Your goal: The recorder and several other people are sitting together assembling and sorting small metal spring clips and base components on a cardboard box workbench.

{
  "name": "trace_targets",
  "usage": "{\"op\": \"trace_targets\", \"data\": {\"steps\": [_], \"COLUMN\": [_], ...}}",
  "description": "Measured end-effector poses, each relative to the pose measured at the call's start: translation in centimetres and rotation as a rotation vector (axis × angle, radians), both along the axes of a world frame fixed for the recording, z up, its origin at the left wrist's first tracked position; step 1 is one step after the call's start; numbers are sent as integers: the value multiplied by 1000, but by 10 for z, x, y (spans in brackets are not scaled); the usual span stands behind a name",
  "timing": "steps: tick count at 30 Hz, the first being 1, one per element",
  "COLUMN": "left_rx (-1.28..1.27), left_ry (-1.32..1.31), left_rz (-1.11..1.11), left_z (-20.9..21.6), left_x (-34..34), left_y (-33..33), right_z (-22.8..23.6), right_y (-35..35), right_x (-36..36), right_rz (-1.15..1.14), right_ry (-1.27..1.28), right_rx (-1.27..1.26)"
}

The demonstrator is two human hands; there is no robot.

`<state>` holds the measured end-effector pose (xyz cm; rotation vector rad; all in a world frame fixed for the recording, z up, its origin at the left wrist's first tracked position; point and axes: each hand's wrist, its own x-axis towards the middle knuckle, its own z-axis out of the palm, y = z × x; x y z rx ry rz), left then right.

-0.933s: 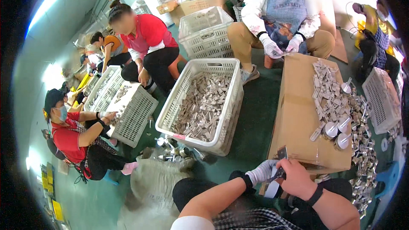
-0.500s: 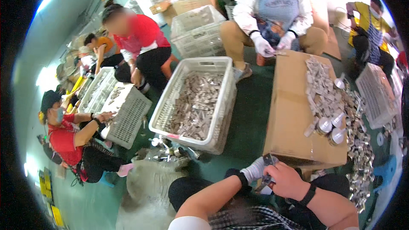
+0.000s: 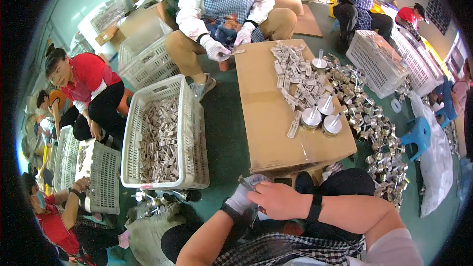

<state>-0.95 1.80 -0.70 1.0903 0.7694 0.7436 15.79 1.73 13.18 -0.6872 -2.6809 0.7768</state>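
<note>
My left hand (image 3: 240, 199), in a pale glove, is closed in front of my lap. Pressed up against it, my bare right hand (image 3: 282, 200) is closed too. Between them shows a thin dark-grey strip-like piece (image 3: 253, 214), its exact kind unclear and partly covered by my fingers. Just beyond lies a cardboard box (image 3: 263, 133). On its top is a heap of small flat metal pieces (image 3: 303, 81). Beside the heap stand several round metal parts with upright stems (image 3: 311, 116).
Left of the box is a white plastic crate (image 3: 127, 143) full of flat metal pieces. Shiny metal parts (image 3: 377, 138) pile along the box's right side, near a blue stool (image 3: 417, 137). A co-worker with gloved hands (image 3: 215, 49) sits across; others work at left and far right.
The view has swung to the right, so the box and crates appear further left. My hands stay together on the grey piece. The co-worker across still handles a small piece.
</note>
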Motion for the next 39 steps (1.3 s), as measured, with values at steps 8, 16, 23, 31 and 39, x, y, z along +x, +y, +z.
{"op": "trace_targets", "data": {"steps": [8, 16, 23, 31, 39], "left_rx": [-125, 217, -27, 108, 200], "left_ry": [-86, 17, -189, -21, 122], "left_rz": [44, -3, 49, 57, -32], "left_z": [-14, -41, -54, -46, -13], "left_x": [-10, 3, 10, 10, 5], "left_y": [-9, 2, 4, 3, 7], "right_z": [12, 10, 6, 10, 10], "right_y": [-4, -4, -1, -2, 0], "right_x": [-8, -6, -3, -3, -2], "right_rz": [14, 16, 25, 22, 36], "right_ry": [-104, -131, -79, -72, -76], "right_rx": [-71, -47, -9, -7, -15]}}
